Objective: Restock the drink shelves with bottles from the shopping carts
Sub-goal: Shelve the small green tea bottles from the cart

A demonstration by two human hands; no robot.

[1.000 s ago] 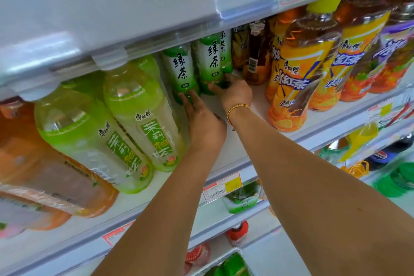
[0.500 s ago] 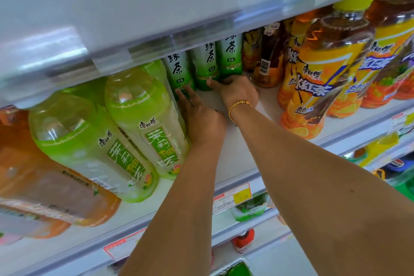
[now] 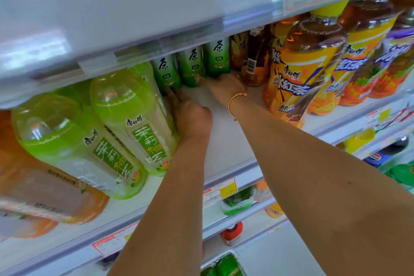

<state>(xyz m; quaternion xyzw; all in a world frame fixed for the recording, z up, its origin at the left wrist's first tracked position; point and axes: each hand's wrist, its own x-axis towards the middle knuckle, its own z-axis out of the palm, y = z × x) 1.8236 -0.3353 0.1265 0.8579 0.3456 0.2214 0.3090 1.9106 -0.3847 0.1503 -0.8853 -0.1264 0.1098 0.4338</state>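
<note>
Three small green tea bottles (image 3: pixel 193 67) stand in a row at the back of the white shelf (image 3: pixel 226 141). My left hand (image 3: pixel 190 114) reaches deep in, fingers stretched flat toward the base of the leftmost green bottle (image 3: pixel 167 74) and pressed against the large pale green bottle (image 3: pixel 139 119). My right hand (image 3: pixel 226 91), with a gold bracelet, rests its fingers at the bases of the middle and right green bottles. Neither hand is wrapped around a bottle. The fingertips are partly hidden.
Large pale green bottles and orange ones (image 3: pixel 44 197) crowd the left of the shelf. Large yellow-labelled iced tea bottles (image 3: pixel 300 78) stand to the right. The upper shelf's front rail (image 3: pixel 156 36) hangs low overhead. Lower shelves hold more drinks (image 3: pixel 237 204).
Both hands have pushed further back on the shelf, and the green tea bottles now stand deeper, closer to the back. The camera has moved in and slightly lower.
</note>
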